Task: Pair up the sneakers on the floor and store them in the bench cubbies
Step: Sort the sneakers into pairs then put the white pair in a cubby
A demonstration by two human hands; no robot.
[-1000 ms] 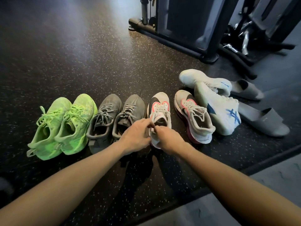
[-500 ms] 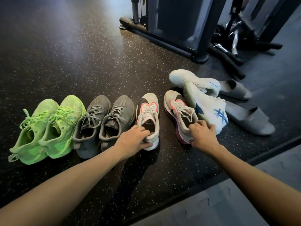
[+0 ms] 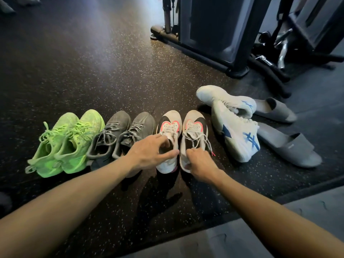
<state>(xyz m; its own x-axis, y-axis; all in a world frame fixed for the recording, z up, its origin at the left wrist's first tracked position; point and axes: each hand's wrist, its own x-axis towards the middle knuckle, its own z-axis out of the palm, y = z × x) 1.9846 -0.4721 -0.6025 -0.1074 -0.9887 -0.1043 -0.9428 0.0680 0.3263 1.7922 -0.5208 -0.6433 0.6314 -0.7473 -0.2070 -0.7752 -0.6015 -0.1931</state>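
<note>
A row of sneakers stands on the dark speckled floor: a neon green pair (image 3: 68,142) at the left, a grey pair (image 3: 121,133) beside it, then two white sneakers with black and pink marks. My left hand (image 3: 149,153) grips the collar of the left white-pink sneaker (image 3: 171,120). My right hand (image 3: 200,162) grips the heel collar of the right white-pink sneaker (image 3: 195,123). The two stand side by side, nearly touching. Two white sneakers with blue marks (image 3: 236,135) lie heaped to the right. No bench cubbies are in view.
Two grey slides (image 3: 290,148) lie right of the white-blue sneakers. A dark gym machine base (image 3: 204,45) and handles stand at the back right. A lighter grey mat (image 3: 232,239) borders the floor at the bottom right.
My right hand has pulled the right white-pink sneaker leftward, up against its mate. My left hand has stayed on the left white-pink sneaker. The view has shifted slightly.
</note>
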